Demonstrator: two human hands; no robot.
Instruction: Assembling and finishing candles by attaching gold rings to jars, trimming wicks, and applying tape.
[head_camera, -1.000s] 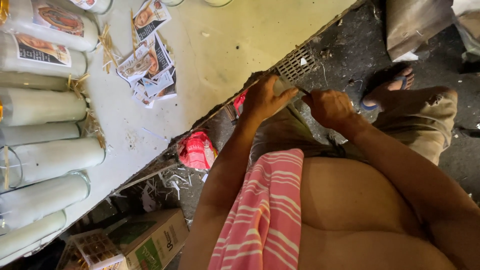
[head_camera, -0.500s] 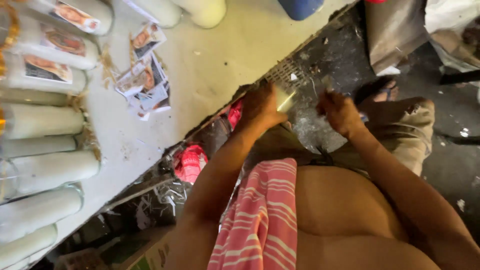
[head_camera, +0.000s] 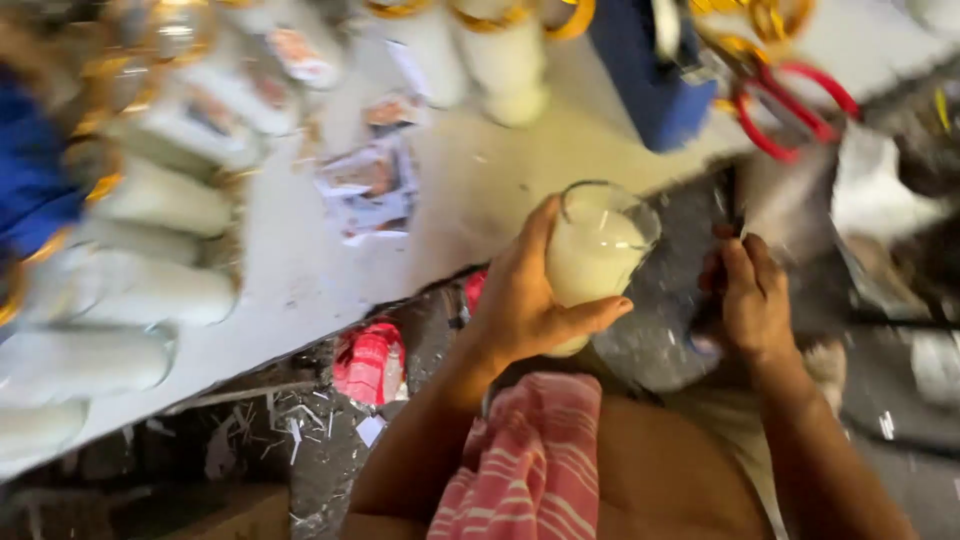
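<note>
My left hand (head_camera: 525, 295) grips a tall clear glass candle (head_camera: 592, 255) filled with white wax, its open rim tilted up and to the right, just off the edge of the pale table (head_camera: 300, 280). My right hand (head_camera: 752, 295) hovers to the right of the glass with fingers curled; whether it holds anything is unclear in the blur. A pink and white striped cloth (head_camera: 530, 465) lies over my lap below the hands.
Several white glass candles (head_camera: 150, 290) lie in a row at the table's left, with printed picture labels (head_camera: 370, 185) beside them. A blue box (head_camera: 655, 75) and red-handled scissors (head_camera: 790, 110) sit at the far right. A red bundle (head_camera: 370, 360) lies under the table.
The view has swung up and blurred. My left hand has lifted a wax-filled glass candle into sight; earlier both hands worked low by the table edge.
</note>
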